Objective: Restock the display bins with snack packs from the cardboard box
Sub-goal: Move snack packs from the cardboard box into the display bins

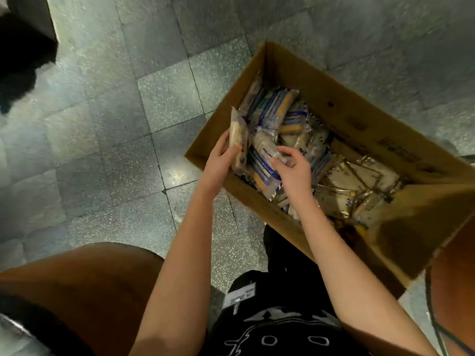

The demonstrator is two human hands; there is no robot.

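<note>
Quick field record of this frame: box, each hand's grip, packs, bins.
box: cardboard box open on tiled floor, holds many snack packs
left hand: holds upright pack at the box's left edge
right hand: pinches end of lying pack inside the box
display bins: not in view

Open box (334, 98) on tiled floor (154, 98), loose packs (288, 109) piled inside. Person's left hand (221, 160) grips one pack (237, 140) upright at the box's left wall. Their right hand (293, 170) is just beside it, fingers pinching the end of a second pack (267, 147) on the pile.
</note>
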